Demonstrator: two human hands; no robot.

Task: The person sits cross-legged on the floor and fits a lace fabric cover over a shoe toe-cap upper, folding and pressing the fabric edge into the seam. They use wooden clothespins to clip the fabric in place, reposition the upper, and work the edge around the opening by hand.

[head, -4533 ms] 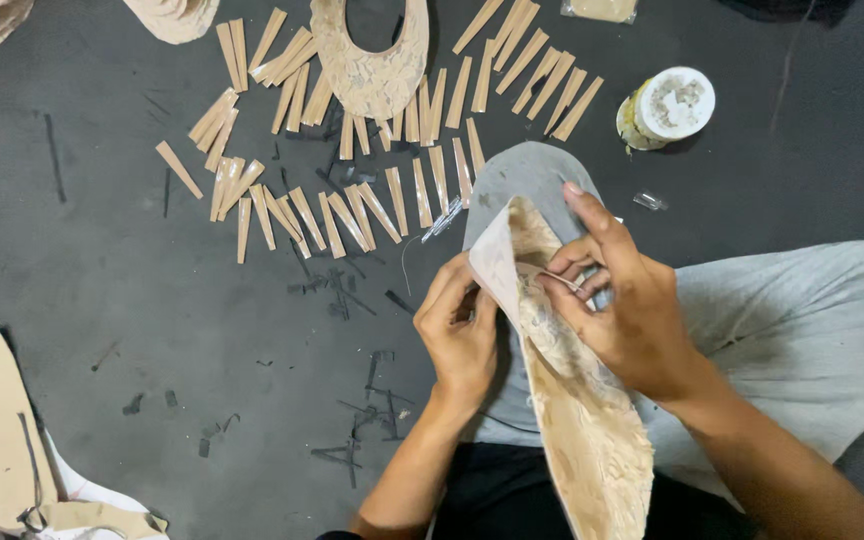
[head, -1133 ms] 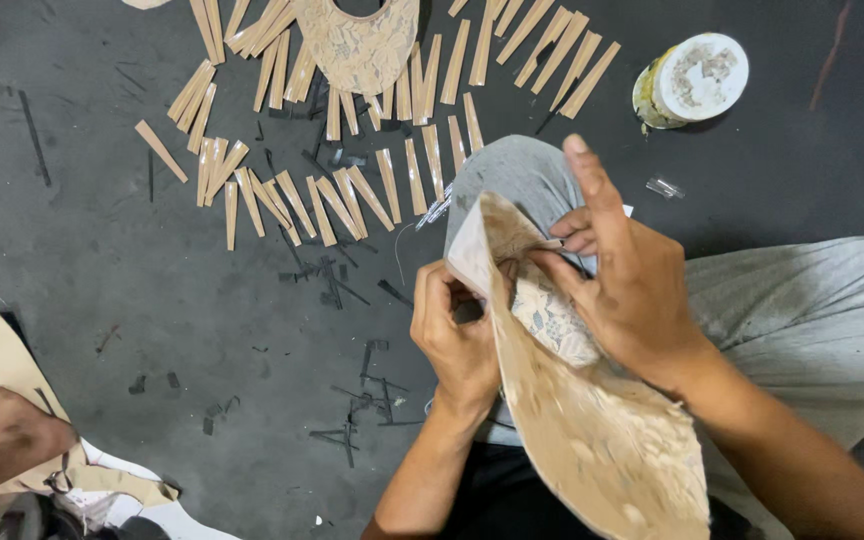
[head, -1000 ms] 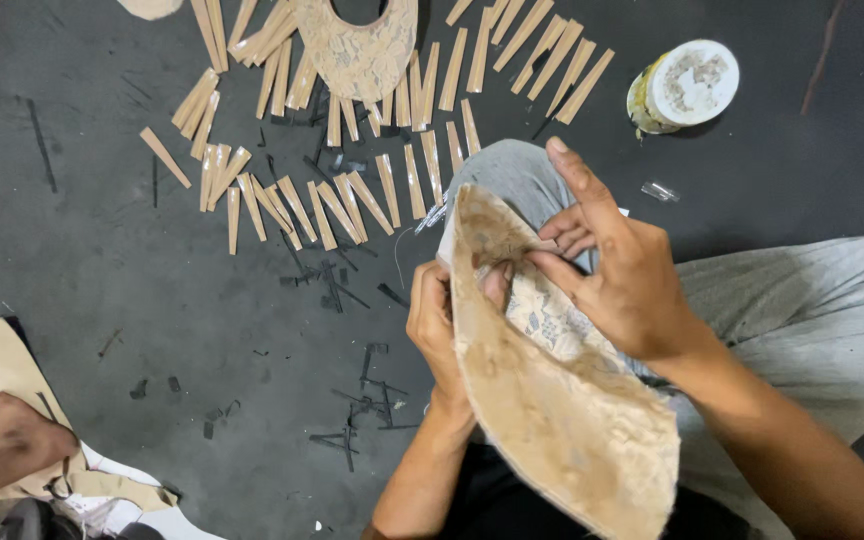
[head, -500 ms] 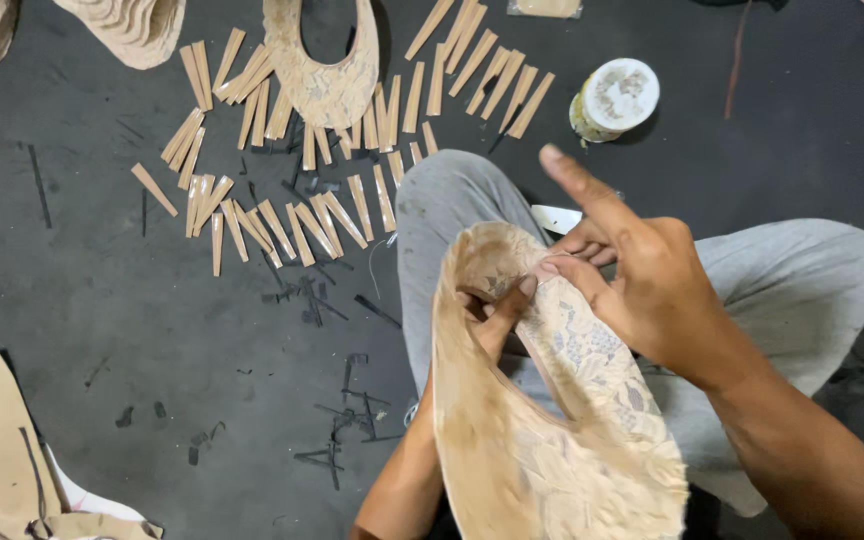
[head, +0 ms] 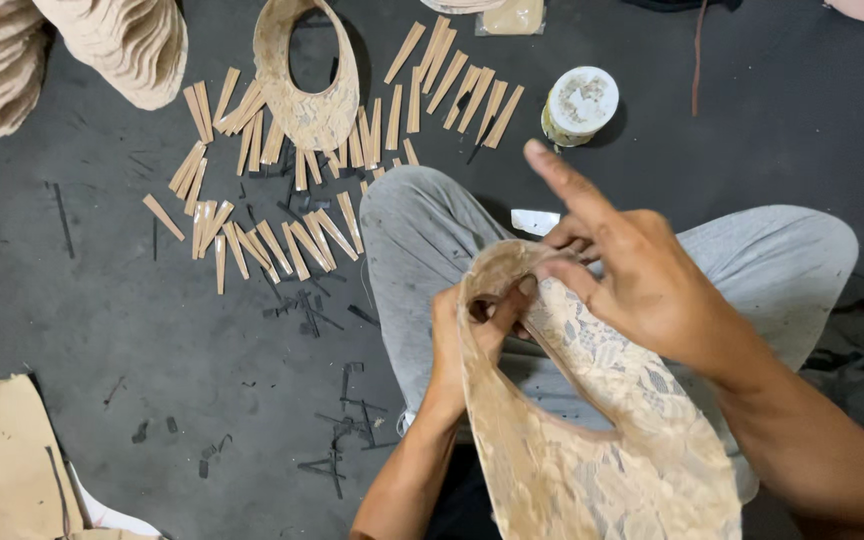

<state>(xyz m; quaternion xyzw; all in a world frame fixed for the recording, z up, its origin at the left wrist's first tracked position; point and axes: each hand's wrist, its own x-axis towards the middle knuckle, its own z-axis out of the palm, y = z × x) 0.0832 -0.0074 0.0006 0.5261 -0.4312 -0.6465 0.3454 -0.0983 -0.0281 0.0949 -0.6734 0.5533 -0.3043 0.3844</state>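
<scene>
On the left, the dark floor (head: 102,330) carries many small tan strips (head: 282,240). Our left hand (head: 467,340) pinches the top edge of the beige lace shoe piece (head: 592,440), which rests over our lap. Our right hand (head: 642,285) also pinches this edge, with the index finger stretched out free.

lace piece (head: 592,450) cut off below (left fingers (head: 497,310) part-hidden)

round white-lidded tin (head: 580,105) on dark floor, upper right
</scene>
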